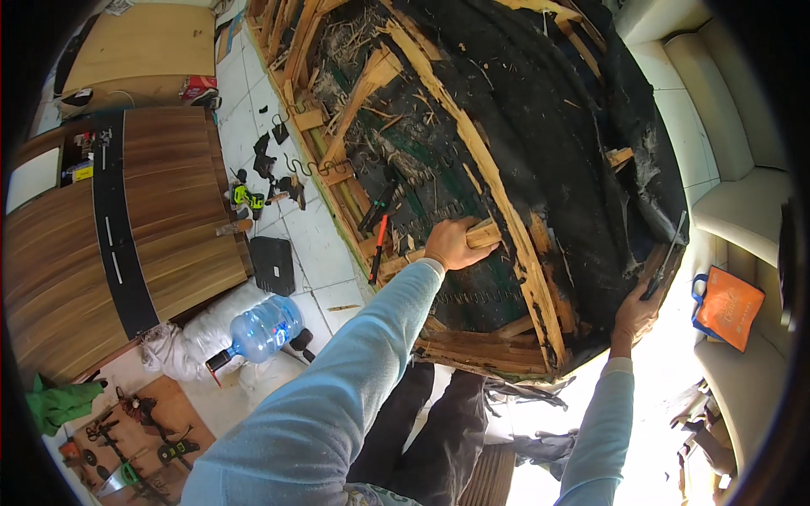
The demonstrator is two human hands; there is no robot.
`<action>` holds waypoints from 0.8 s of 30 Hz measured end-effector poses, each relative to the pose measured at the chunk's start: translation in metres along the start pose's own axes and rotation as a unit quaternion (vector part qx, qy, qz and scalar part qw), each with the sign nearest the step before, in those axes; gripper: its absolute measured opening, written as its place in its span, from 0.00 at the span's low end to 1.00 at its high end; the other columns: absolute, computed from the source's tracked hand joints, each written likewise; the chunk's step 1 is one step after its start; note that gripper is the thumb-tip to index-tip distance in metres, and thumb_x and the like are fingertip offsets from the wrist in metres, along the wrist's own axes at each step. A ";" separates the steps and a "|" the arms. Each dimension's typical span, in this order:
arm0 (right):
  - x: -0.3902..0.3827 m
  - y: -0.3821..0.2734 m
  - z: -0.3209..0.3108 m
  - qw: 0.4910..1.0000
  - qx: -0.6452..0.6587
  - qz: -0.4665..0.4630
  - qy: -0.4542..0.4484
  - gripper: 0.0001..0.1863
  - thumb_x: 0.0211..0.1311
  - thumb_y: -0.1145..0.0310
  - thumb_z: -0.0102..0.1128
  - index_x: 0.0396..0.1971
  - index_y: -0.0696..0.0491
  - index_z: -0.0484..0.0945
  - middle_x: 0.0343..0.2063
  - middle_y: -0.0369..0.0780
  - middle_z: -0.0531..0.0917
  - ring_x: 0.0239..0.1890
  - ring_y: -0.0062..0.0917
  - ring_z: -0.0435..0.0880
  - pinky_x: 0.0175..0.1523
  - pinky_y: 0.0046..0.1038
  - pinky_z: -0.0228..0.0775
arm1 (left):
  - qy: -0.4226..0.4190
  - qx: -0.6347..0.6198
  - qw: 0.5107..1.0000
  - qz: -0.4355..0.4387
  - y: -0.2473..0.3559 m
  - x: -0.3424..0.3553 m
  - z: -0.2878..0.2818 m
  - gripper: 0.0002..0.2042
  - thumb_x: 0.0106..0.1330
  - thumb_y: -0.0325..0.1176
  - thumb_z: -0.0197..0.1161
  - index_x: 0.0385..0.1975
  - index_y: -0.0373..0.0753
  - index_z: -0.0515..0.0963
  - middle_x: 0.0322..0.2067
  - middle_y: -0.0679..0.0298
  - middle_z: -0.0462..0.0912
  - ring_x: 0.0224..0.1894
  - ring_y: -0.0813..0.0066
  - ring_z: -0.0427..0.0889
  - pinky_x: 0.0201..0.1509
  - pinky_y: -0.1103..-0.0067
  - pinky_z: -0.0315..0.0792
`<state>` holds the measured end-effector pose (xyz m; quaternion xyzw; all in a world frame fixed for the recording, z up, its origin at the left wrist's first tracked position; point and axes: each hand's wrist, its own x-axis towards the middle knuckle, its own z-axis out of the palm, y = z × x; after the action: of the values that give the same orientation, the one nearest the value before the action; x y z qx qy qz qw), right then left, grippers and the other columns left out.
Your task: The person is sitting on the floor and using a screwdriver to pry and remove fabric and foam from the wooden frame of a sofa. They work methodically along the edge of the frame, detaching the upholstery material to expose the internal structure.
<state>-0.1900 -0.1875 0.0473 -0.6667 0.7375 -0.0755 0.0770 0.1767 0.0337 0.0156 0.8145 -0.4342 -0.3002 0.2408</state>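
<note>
Now the left hand (451, 244) clamps a wooden block (483, 235); well apart from it, the right hand (636, 317) grips a slim tool (672, 247) beside the black fabric (582, 185).

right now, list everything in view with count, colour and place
wooden frame: one, tan, centre
fabric: one stretch, black, over frame
springs: several, dark, frame's left
long tool: one, orange and black, on frame
wood piece: one, tan, left hand
thin tool: one, grey, at right hand
power tool: one, lime, left floor
case: one, black, left floor
bottle: one, clear blue, lower left
wrapped bundle: count unclear, white, by bottle
cabinet: one, brown, left
cloth: one, green, lower left
tools: several, mixed, lower left
bag: one, orange, right
sofa: count unclear, cream, right
left hand: one, blue sleeve, round wood piece
right hand: one, blue sleeve, frame's right edge
legs: two, dark trousers, below centre
</note>
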 end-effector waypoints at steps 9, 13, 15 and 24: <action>-0.001 0.006 0.008 0.998 0.030 -0.041 0.047 0.22 0.77 0.52 0.57 0.55 0.54 0.81 0.45 0.55 0.90 0.43 0.56 0.90 0.46 0.53 0.81 | 0.007 -0.001 1.000 0.011 0.003 0.000 0.000 0.25 0.59 0.53 0.80 0.43 0.36 0.89 0.32 0.50 0.92 0.32 0.51 0.93 0.38 0.64 0.86; -0.003 0.003 0.006 0.997 0.036 -0.044 0.053 0.20 0.77 0.53 0.57 0.51 0.55 0.81 0.42 0.55 0.89 0.41 0.56 0.89 0.44 0.54 0.80 | 0.007 0.004 1.000 0.015 0.001 0.001 0.002 0.24 0.59 0.53 0.80 0.41 0.37 0.89 0.31 0.51 0.92 0.31 0.51 0.92 0.37 0.63 0.86; -0.002 0.005 0.007 0.997 0.035 -0.046 0.048 0.20 0.76 0.53 0.57 0.51 0.55 0.81 0.41 0.55 0.89 0.41 0.56 0.89 0.44 0.54 0.80 | 0.007 0.006 1.000 0.018 0.000 0.001 0.001 0.24 0.59 0.53 0.80 0.41 0.37 0.89 0.31 0.51 0.92 0.31 0.51 0.92 0.37 0.63 0.86; -0.001 0.010 0.010 0.996 0.035 -0.060 0.049 0.21 0.76 0.54 0.57 0.55 0.55 0.81 0.43 0.56 0.89 0.44 0.56 0.89 0.46 0.53 0.81 | -0.004 0.004 1.000 0.004 0.005 0.001 -0.002 0.24 0.59 0.52 0.80 0.43 0.36 0.89 0.32 0.50 0.92 0.32 0.51 0.93 0.39 0.63 0.86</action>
<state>-0.1975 -0.1854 0.0351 -0.7019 0.6961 -0.1387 0.0595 0.1755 0.0306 0.0203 0.8124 -0.4395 -0.3012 0.2368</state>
